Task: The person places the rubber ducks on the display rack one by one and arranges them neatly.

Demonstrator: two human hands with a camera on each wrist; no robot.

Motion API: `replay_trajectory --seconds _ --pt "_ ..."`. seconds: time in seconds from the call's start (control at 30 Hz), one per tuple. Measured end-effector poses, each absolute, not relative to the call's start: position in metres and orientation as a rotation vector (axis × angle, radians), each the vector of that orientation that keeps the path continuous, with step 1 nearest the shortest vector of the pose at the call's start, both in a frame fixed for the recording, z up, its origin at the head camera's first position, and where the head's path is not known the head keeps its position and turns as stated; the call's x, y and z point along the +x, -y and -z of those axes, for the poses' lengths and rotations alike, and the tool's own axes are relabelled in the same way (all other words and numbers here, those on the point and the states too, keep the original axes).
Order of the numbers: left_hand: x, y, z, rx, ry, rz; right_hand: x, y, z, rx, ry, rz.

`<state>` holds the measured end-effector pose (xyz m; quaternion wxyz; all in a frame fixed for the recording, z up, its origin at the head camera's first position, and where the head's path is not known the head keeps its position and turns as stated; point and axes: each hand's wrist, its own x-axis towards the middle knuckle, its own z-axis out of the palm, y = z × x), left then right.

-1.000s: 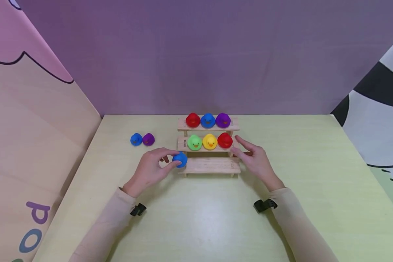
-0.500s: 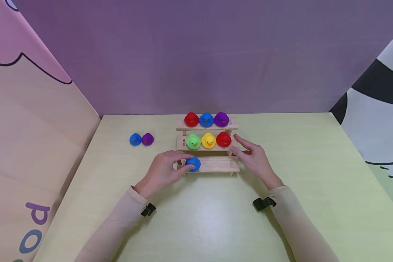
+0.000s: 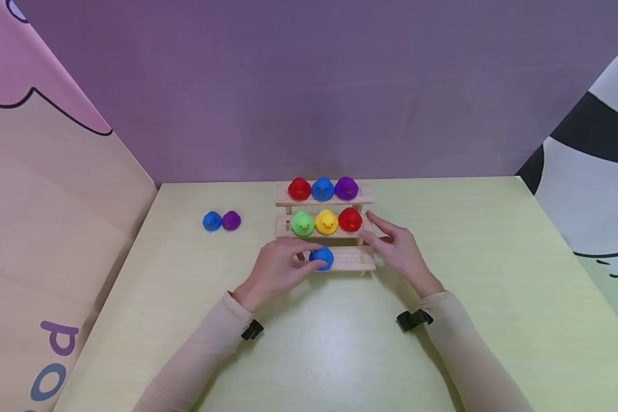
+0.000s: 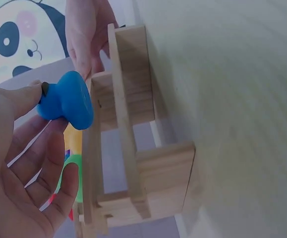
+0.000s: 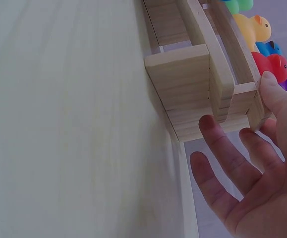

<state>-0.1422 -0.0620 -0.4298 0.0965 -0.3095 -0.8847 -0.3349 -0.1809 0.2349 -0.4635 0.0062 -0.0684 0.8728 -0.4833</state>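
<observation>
In the head view my left hand (image 3: 280, 269) pinches a blue rubber duck (image 3: 321, 258) between thumb and fingers. It is over the bottom step of a three-step wooden stand (image 3: 352, 260). The left wrist view shows the duck's flat base (image 4: 86, 109) facing the stand's wood. My right hand (image 3: 399, 252) holds the right end of the middle step, thumb at the front and index finger behind; its other fingers spread loosely in the right wrist view. On that step sit a green duck (image 3: 302, 224), a yellow duck (image 3: 327, 222) and a red duck (image 3: 350, 220).
The top step carries another red duck (image 3: 300, 189), a blue duck (image 3: 323, 189) and a purple duck (image 3: 347, 188). Left of the stand, a small blue duck (image 3: 212, 221) and a purple duck (image 3: 231, 220) sit on the table (image 3: 329, 343). A purple wall (image 3: 309, 91) rises behind.
My left hand has moved right with the blue duck, from the bottom step's left end to near its middle. The right hand stays at the middle step's end.
</observation>
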Motion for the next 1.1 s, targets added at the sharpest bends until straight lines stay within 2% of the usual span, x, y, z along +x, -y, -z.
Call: replay_trajectory --seconds 0.53,1.1 --pt "-0.15 0.03 0.432 -1.004 2.671 1.023 -0.18 -0.236 0.465 -0.229 -2.724 1.541" --pt "-0.155 0.004 0.444 -0.864 2.772 0.981 -0.18 -0.236 0.464 -0.262 -2.742 1.536"
